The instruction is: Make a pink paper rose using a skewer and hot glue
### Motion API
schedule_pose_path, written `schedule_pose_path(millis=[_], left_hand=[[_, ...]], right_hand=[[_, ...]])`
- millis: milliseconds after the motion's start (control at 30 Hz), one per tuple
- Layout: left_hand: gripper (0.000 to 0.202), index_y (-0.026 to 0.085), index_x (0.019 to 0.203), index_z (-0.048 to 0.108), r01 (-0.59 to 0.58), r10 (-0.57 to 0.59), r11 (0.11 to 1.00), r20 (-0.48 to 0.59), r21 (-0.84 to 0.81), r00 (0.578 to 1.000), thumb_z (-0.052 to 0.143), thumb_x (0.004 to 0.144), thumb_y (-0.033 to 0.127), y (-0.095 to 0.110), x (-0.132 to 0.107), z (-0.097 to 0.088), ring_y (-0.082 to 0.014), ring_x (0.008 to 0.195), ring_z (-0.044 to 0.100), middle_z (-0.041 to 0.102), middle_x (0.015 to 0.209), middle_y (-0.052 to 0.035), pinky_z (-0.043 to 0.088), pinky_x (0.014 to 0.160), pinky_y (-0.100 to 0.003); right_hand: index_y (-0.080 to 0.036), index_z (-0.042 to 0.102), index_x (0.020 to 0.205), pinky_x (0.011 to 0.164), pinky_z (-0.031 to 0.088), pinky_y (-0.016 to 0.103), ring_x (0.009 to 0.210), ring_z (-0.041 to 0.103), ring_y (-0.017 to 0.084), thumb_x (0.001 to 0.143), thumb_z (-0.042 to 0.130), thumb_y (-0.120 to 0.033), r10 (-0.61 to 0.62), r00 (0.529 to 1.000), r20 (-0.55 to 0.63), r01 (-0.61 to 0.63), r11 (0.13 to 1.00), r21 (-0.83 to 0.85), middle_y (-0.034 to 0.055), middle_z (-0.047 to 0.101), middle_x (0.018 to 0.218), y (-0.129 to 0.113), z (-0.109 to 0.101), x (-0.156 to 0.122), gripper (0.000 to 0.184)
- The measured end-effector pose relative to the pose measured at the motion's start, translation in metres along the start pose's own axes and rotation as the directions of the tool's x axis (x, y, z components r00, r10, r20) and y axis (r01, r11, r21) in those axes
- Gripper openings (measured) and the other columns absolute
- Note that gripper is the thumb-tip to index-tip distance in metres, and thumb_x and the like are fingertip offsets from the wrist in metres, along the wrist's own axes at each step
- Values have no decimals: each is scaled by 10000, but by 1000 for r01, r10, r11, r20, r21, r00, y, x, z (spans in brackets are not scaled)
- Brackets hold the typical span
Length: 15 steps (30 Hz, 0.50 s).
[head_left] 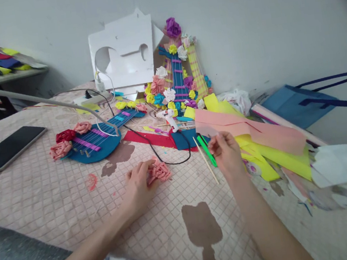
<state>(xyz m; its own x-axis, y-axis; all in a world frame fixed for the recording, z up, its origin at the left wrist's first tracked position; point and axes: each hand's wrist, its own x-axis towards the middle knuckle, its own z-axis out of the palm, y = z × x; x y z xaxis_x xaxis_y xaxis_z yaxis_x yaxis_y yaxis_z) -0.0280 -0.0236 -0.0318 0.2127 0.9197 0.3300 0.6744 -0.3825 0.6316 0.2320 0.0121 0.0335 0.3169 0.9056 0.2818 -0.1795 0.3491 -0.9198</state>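
Note:
My left hand (141, 177) has its fingers on a pink crepe-paper flower (160, 171), which rests on the tablecloth. My right hand (224, 151) is raised above the table with fingertips pinched together; whatever lies between them is too small to make out. Just left of it lie a bright green utility knife (207, 151) and a thin wooden stick (206, 162). Farther left sits a blue guitar-shaped craft (98, 144) with strings, purple strips and paper flowers. A white glue gun (169, 118) stands beyond both hands.
Pink paper (250, 130) and yellow sheets (273, 161) pile up on the right, near a blue bag (300, 105). Flowered guitar crafts (179, 78) lean on the wall. A phone (9, 147) lies left; a black cable (149, 143) loops across the middle. A white cable (44, 100) arches overhead.

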Motion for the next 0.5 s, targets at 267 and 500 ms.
schedule_pose_path(millis=[267, 500], left_hand=[[421, 240, 1199, 473, -1, 1, 1000, -14, 1, 1000, 617, 805, 201, -1, 1, 1, -258, 1049, 592, 618, 1154, -50, 387, 877, -429], [385, 227, 1169, 495, -8, 8, 1000, -30, 16, 1000, 609, 801, 225, -2, 0, 3, -268, 1031, 598, 632, 1126, -71, 393, 871, -437]], right_hand=[[-217, 494, 811, 402, 308, 179, 435, 405, 60, 851, 564, -480, -299, 948, -107, 235, 887, -397, -70, 491, 606, -16, -32, 14, 275], [-195, 623, 778, 554, 410, 244, 614, 549, 131, 817, 593, -428, 48, 938, 342, 243, 614, -751, 2, 620, 718, 12, -15, 11, 238]])
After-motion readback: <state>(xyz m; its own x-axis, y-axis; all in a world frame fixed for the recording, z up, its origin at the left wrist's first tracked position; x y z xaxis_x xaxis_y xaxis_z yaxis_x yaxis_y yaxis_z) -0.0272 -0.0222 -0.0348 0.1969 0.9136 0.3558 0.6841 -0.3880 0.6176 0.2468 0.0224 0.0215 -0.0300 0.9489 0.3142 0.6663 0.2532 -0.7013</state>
